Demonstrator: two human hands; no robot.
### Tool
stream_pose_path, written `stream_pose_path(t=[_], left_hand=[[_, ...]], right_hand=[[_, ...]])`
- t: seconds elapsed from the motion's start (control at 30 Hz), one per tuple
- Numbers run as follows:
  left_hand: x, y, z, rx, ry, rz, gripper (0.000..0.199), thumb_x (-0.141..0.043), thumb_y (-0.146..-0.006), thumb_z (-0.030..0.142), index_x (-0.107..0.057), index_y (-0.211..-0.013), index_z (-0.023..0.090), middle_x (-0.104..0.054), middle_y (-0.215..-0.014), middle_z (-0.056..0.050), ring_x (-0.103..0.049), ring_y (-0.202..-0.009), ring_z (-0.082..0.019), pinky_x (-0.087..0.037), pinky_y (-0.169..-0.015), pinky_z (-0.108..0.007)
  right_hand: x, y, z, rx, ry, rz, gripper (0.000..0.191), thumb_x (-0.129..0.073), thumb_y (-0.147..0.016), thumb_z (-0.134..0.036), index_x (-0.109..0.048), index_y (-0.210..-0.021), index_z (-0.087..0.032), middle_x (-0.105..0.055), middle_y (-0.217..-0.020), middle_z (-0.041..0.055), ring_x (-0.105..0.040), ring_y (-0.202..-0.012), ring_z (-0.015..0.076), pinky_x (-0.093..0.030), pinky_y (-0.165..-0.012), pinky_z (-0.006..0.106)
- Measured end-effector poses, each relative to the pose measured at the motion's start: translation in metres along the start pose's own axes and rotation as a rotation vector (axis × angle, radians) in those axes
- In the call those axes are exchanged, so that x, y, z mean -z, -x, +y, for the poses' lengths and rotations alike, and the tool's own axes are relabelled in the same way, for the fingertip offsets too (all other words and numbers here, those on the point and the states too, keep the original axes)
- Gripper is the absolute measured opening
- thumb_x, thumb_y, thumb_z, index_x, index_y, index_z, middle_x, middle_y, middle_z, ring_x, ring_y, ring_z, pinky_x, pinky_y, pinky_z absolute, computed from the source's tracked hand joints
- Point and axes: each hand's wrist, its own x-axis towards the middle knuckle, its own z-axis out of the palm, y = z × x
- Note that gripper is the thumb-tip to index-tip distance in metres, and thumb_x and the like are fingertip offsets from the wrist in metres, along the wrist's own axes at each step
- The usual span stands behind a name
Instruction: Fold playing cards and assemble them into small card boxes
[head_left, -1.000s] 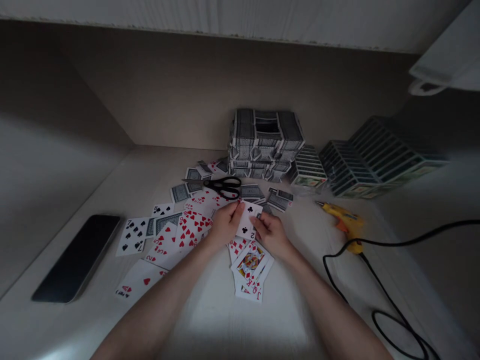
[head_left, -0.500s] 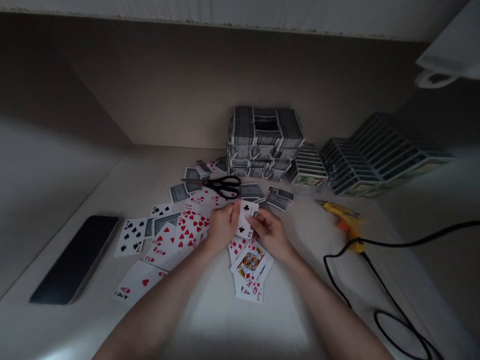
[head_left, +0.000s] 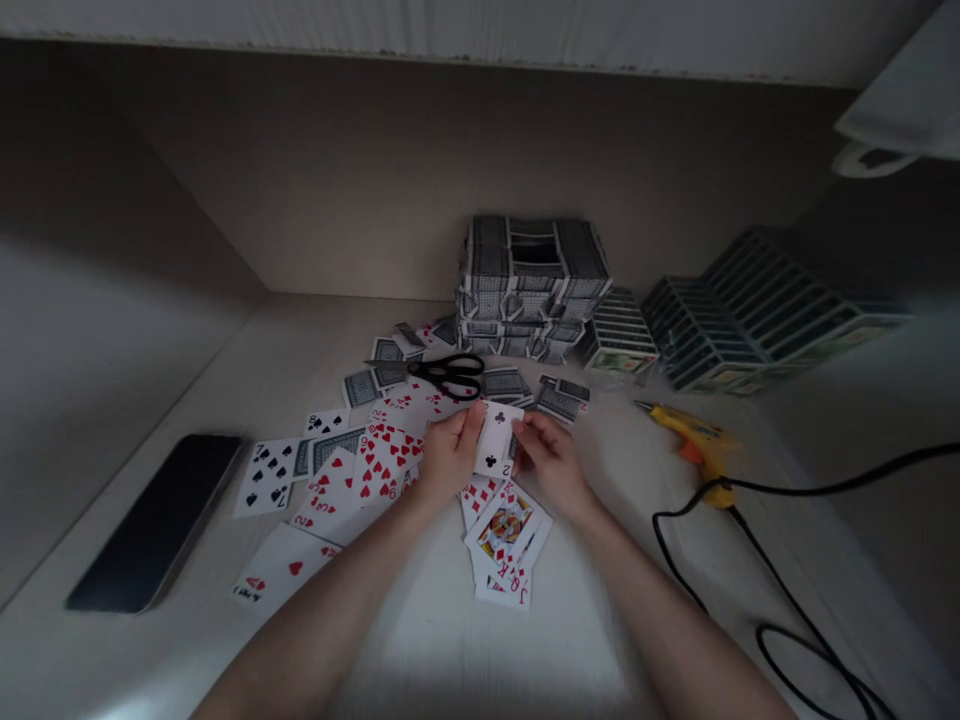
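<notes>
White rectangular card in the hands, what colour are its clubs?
White card: black clubs, head view.

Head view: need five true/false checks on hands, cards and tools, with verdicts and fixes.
1. The two of clubs is held between the left hand and the right hand. True.
2. The black-handled scissors are in the right hand. False: they lie beyond the hands, among the cards.
3. The king of diamonds lies face up, nearer the person than the held card. True.
4. The seven of spades is face down. False: its face shows.
5. The yellow glue gun lies on the right side of the view. True.
</notes>
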Motion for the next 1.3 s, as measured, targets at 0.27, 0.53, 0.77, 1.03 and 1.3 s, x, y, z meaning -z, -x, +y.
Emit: stream_pose_path(t=[0.27,0.53,0.77,1.03,1.3], left_hand=[[0.001,-0.002,0.000,0.000,-0.004,-0.050,0.039,-0.040,-0.083,0.043,-0.039,-0.056,0.017,-0.036,-0.048,0.005,-0.032,-0.045,-0.007,-0.025,-0.042,-0.019],[0.002,-0.004,0.000,-0.040,-0.224,-0.030,0.037,-0.034,-0.086,0.039,-0.049,-0.061,0.017,-0.043,-0.048,0.002,-0.039,-0.045,-0.009,-0.027,-0.044,-0.021],[0.004,-0.001,0.000,0.096,0.131,-0.214,0.034,-0.046,-0.082,0.041,-0.055,-0.106,0.019,-0.050,-0.053,0.004,-0.042,-0.040,-0.008,-0.032,-0.039,-0.018],[0.004,-0.004,-0.008,0.167,0.330,-0.350,0.042,-0.052,-0.079,0.035,-0.048,-0.118,0.018,-0.049,-0.055,0.005,-0.042,-0.037,-0.006,-0.034,-0.036,-0.018],[0.002,-0.004,-0.012,0.097,0.228,-0.311,0.042,-0.051,-0.080,0.032,-0.048,-0.119,0.018,-0.051,-0.057,0.004,-0.044,-0.039,-0.006,-0.036,-0.038,-0.018]], right_hand=[[0.002,-0.001,0.001,-0.016,-0.004,0.000,0.028,-0.057,-0.076,-0.046,-0.055,-0.074,-0.018,-0.049,-0.045,-0.0055,-0.044,-0.037,0.0093,-0.035,-0.039,0.022],[0.000,0.000,0.000,-0.009,-0.042,-0.018,0.029,-0.059,-0.074,-0.046,-0.057,-0.082,-0.018,-0.052,-0.053,-0.0054,-0.044,-0.040,0.0076,-0.037,-0.039,0.021],[0.004,-0.007,0.006,0.048,-0.041,0.170,0.032,-0.058,-0.074,-0.048,-0.055,-0.089,-0.019,-0.048,-0.048,-0.0069,-0.041,-0.035,0.0079,-0.033,-0.035,0.021],[0.007,-0.008,0.000,0.043,-0.040,0.182,0.029,-0.057,-0.076,-0.045,-0.053,-0.088,-0.019,-0.049,-0.046,-0.0078,-0.042,-0.033,0.0083,-0.033,-0.034,0.022],[0.007,-0.009,0.002,0.040,-0.054,0.167,0.031,-0.058,-0.076,-0.044,-0.053,-0.092,-0.018,-0.050,-0.044,-0.0079,-0.042,-0.033,0.0086,-0.034,-0.035,0.021]])
